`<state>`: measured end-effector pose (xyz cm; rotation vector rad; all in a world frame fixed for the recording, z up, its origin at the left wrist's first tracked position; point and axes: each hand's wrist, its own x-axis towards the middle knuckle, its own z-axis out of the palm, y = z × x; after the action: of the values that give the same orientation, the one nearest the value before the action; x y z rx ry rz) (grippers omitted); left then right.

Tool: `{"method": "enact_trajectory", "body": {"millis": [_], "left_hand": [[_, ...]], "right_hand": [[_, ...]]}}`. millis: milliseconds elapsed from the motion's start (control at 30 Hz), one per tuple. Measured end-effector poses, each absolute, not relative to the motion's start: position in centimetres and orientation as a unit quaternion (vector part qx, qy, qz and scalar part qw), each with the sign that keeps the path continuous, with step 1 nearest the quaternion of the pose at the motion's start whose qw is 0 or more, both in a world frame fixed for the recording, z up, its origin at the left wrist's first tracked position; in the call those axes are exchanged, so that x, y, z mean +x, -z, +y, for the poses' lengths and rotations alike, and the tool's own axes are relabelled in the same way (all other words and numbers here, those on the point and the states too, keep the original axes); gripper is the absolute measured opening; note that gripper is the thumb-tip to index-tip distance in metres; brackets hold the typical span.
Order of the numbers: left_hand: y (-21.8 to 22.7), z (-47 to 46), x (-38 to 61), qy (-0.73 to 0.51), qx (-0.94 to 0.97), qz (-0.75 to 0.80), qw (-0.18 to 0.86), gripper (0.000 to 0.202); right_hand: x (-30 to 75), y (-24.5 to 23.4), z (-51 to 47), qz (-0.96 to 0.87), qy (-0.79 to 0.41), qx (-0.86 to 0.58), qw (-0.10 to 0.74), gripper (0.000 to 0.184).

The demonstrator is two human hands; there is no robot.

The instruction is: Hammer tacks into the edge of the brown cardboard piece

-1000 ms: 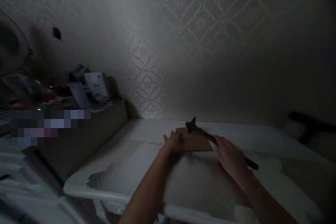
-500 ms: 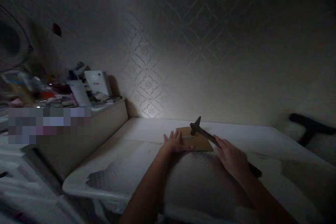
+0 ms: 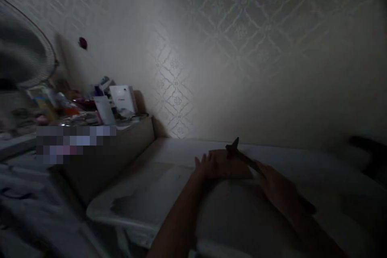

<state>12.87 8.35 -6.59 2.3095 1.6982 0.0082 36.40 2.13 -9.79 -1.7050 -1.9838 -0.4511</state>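
A brown rectangular board [image 3: 236,168], perhaps cardboard or thin wood, lies on the white table. My left hand [image 3: 206,169] rests flat on its left end, fingers spread. Wrapped round the dark handle of a hammer [image 3: 246,158] is my right hand [image 3: 276,185]. The hammer's head, with a pointed claw tilted upward, is over the board's far edge; whether it touches the board I cannot tell. Dim light hides any detail on the board's surface near the hammer head.
The white table [image 3: 169,149] meets a patterned wall. On its left stands a cabinet [image 3: 133,139] crowded with small items, including a white box [image 3: 122,98]. A round fan or mirror [image 3: 24,48] rises behind them. A dark object [image 3: 370,151] is blurred at the right.
The scene has shifted slightly rightward and down in view, and the lighting on the table is darker. Hands, hammer and board keep nearly the same positions relative to one another.
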Motion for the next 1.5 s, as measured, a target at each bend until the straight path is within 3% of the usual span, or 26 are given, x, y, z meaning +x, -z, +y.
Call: {"method": "enact_trajectory", "body": {"millis": [600,1500], "left_hand": [[7.12,8.58,12.8,-0.017,0.8,0.58,0.15,0.104],[7.03,8.47,12.84,-0.032,0.797,0.583,0.157,0.113]], "right_hand": [[37.06,10.45,2.62,-0.725,0.167,-0.615,0.261,0.041],[36.61,9.96,2.26,-0.724,0.158,-0.616,0.267,0.041]]}}
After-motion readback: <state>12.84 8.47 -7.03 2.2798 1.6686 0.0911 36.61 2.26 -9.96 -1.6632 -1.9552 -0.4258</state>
